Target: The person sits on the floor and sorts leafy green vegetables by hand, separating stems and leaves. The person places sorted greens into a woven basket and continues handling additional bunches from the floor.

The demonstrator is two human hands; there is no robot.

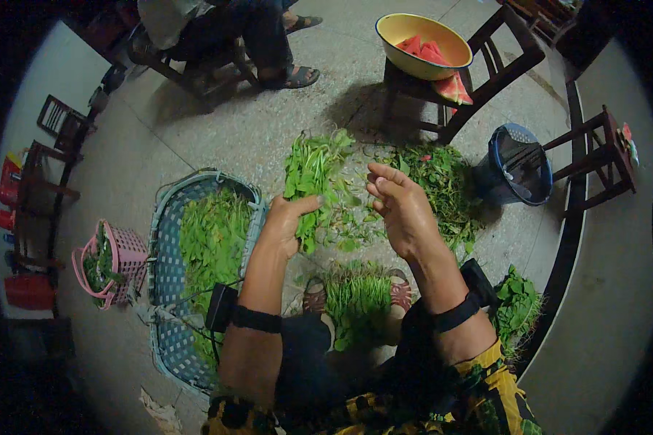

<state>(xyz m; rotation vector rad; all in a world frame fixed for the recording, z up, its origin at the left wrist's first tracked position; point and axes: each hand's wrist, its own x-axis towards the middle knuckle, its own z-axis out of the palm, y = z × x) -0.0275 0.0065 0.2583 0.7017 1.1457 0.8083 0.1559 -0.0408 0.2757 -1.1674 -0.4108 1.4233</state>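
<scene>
My left hand [289, 220] grips a bunch of leafy green vegetables [313, 168], the thumb lying across the stems and leaves. To its right, my right hand [402, 209] is raised with loosely curled, parted fingers; I see nothing held in it. Loose leaves and stem scraps [348, 223] litter the floor below and between my hands. Between my sandalled feet lies a pile of greens with their stems pointing away from me [359, 296]. Left of my left forearm stands a blue-green woven basket [166, 250] with more greens [212, 234] inside.
A darker heap of plant trimmings [441, 185] lies by a blue mesh bin [514, 174]. More greens [517, 304] lie at right. A yellow enamel basin [397, 57] with watermelon rests on a wooden chair [490, 98]. A pink basket [128, 247] stands left. A seated person's sandalled foot [302, 76] is ahead.
</scene>
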